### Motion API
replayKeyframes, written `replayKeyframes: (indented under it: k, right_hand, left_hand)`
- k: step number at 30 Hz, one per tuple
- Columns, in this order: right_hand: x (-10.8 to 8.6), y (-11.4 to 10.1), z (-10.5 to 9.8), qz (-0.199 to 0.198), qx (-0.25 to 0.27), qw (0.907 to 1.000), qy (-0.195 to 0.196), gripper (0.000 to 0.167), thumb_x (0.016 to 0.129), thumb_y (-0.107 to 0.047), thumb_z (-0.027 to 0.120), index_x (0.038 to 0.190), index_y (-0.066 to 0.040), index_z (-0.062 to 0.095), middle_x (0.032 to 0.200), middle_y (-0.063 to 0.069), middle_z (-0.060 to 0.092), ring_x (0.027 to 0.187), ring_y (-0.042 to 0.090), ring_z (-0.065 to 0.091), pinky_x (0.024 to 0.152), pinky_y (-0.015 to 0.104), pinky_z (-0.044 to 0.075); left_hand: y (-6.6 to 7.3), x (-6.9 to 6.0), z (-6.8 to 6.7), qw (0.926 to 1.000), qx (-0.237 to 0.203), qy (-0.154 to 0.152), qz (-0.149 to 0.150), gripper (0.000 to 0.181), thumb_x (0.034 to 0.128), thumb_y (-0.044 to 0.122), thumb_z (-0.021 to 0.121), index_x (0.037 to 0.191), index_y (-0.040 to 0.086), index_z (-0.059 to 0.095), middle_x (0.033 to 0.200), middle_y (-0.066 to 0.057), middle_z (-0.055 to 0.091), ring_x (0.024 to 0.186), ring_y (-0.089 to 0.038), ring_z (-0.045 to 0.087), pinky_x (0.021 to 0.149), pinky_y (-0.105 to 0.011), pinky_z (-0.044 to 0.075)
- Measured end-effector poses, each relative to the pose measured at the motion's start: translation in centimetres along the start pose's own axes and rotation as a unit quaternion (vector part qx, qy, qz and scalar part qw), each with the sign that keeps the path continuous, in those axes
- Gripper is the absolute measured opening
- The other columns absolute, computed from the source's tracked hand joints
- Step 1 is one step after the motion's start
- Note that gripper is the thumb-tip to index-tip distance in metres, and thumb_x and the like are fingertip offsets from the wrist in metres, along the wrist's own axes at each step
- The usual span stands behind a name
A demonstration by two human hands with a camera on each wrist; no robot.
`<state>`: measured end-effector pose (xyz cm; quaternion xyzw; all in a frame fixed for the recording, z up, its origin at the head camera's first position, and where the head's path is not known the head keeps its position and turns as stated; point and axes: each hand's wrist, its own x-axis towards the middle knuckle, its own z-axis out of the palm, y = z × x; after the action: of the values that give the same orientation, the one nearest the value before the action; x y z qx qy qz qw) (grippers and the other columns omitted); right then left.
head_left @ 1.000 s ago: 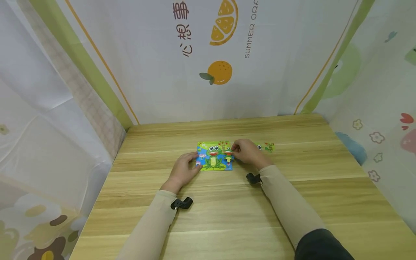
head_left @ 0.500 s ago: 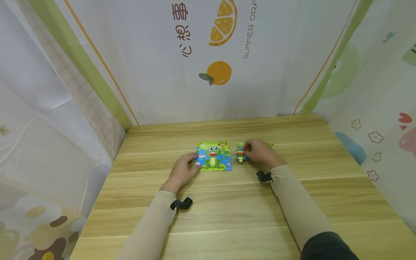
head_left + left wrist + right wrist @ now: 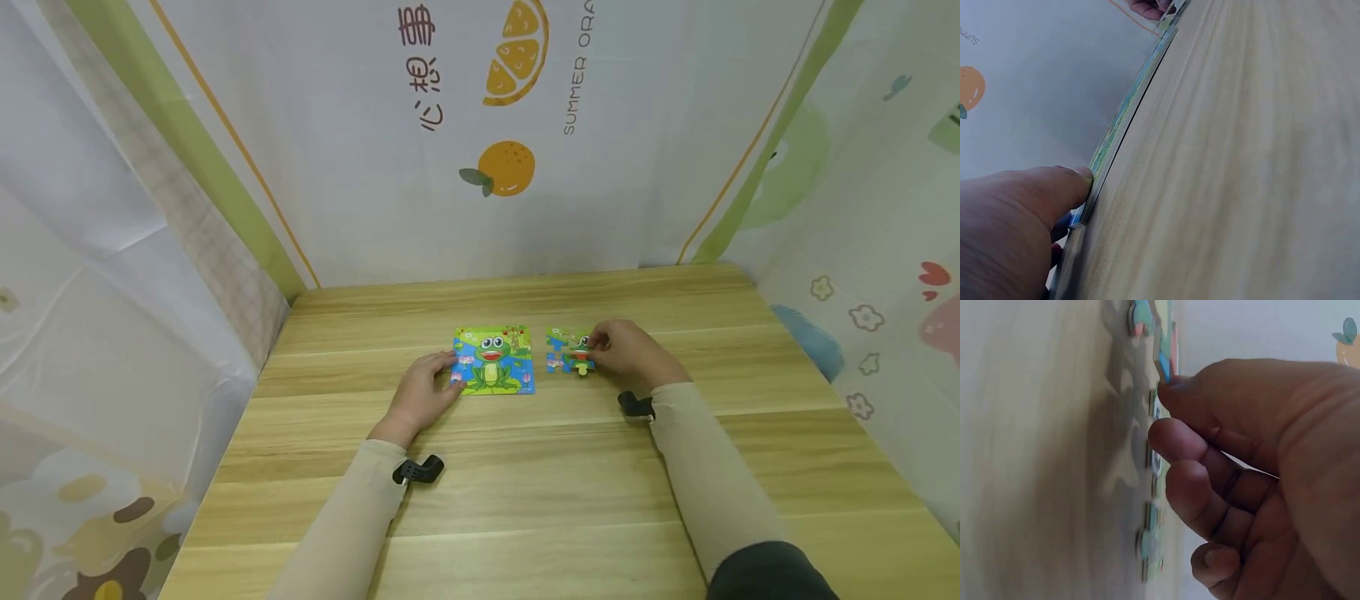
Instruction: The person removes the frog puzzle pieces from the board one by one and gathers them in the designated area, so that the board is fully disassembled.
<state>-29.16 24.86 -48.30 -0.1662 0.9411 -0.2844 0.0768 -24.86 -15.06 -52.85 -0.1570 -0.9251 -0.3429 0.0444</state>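
In the head view a square board (image 3: 492, 377) with a bright frog picture lies flat on the wooden table. My left hand (image 3: 418, 394) rests at its left edge; the left wrist view has the thumb (image 3: 1066, 187) touching the board's edge. My right hand (image 3: 628, 353) pinches a jigsaw puzzle piece (image 3: 581, 365) showing a frog's mouth and belly, tilted just above the table. Loose pieces are close by: a green and blue one (image 3: 555, 336) and, below it, a blue one with a pink flower (image 3: 555, 363). My right hand partly hides pieces behind it.
The wooden table (image 3: 517, 492) reaches back to a white printed cloth (image 3: 360, 192). More printed cloth hangs at the left and right. In the right wrist view, several pieces lie along the table under the hand.
My right hand has moved right with the puzzle piece, from the board's right edge to the loose pieces. Two loose pieces have come into sight. My left hand stays at the board.
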Motion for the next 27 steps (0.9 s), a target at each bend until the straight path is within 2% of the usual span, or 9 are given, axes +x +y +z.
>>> replayKeyframes:
  k: [6,16,27]
  right_hand:
    - [-0.3,0.8,-0.1,0.008,-0.002,1.0,0.001,0.009,0.097,-0.013,0.073,0.101,-0.004,0.074,0.094,0.006,0.07,0.087,0.022,0.063,0.08,0.042,0.057]
    - [-0.8,0.9,-0.4,0.021,-0.003,0.9998,-0.004,0.009,0.097,-0.013,0.074,0.103,-0.005,0.075,0.097,0.005,0.071,0.089,0.022,0.064,0.082,0.042,0.057]
    - [-1.0,0.9,-0.6,0.022,-0.003,0.9997,-0.001,0.008,0.097,-0.013,0.076,0.101,-0.007,0.075,0.096,0.004,0.07,0.088,0.021,0.063,0.081,0.04,0.055]
  left_hand:
    - [0.0,-0.2,-0.2,1.0,-0.007,0.006,-0.001,0.052,0.0954,0.026,0.079,0.141,0.005,0.065,0.152,-0.005,0.058,0.145,-0.03,0.046,0.124,-0.047,0.035]
    - [0.0,-0.2,-0.1,0.9999,-0.008,0.002,-0.008,0.051,0.0962,0.027,0.078,0.141,0.005,0.065,0.152,-0.004,0.057,0.146,-0.029,0.046,0.124,-0.045,0.035]
    - [0.2,-0.1,-0.1,1.0,-0.004,0.002,-0.002,0.05,0.0964,0.026,0.078,0.14,0.004,0.065,0.152,-0.005,0.057,0.145,-0.03,0.046,0.124,-0.046,0.034]
